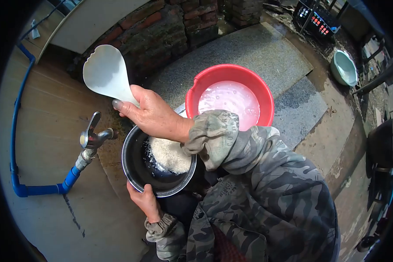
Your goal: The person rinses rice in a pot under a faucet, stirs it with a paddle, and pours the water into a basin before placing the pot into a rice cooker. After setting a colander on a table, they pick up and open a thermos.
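Observation:
A white ladle with a chipped rim (105,70) is held up by its handle in my right hand (155,114), above and left of the dark bowl. My left hand (145,201) grips the lower left rim of that metal bowl (133,168), thumb over the edge. White rice (170,156) lies in the bowl, heaped toward its right side, with loose grains on the dark bottom. My right wrist and sleeve cover part of the bowl's upper rim. Behind the right sleeve stands a red basin (266,94) holding cloudy liquid (229,102) with bubbles.
A metal tap (91,139) on blue pipe (41,190) is at the left. Behind are a brick wall (161,32) and stone slabs (249,50). A pale green basin (345,67) and a dark crate (316,19) stand at the upper right.

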`<act>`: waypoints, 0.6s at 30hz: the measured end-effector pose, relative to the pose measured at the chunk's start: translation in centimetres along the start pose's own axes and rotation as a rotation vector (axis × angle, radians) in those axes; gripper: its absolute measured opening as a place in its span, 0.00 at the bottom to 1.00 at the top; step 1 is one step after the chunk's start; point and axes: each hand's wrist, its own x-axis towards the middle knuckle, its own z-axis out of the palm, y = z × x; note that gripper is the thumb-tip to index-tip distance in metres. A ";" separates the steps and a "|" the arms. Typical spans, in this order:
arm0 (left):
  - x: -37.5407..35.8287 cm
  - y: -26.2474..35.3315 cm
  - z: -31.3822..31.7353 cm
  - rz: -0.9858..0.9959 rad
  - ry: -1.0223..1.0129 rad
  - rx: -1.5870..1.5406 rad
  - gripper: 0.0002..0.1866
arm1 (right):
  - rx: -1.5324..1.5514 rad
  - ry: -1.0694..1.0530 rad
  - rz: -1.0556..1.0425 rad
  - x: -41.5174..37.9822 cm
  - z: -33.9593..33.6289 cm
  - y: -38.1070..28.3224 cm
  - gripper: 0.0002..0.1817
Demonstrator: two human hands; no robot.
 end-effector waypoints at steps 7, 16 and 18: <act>0.4 0.5 0.7 0.008 -0.038 0.020 0.23 | 0.347 -0.039 0.341 3.3 5.9 -5.6 0.16; 1.1 -1.2 1.4 0.057 -0.020 0.002 0.25 | 0.091 -0.427 0.522 8.2 7.4 -4.0 0.14; 1.2 -1.0 1.7 0.032 -0.012 -0.007 0.25 | 0.065 -0.507 0.503 8.6 7.7 -4.0 0.14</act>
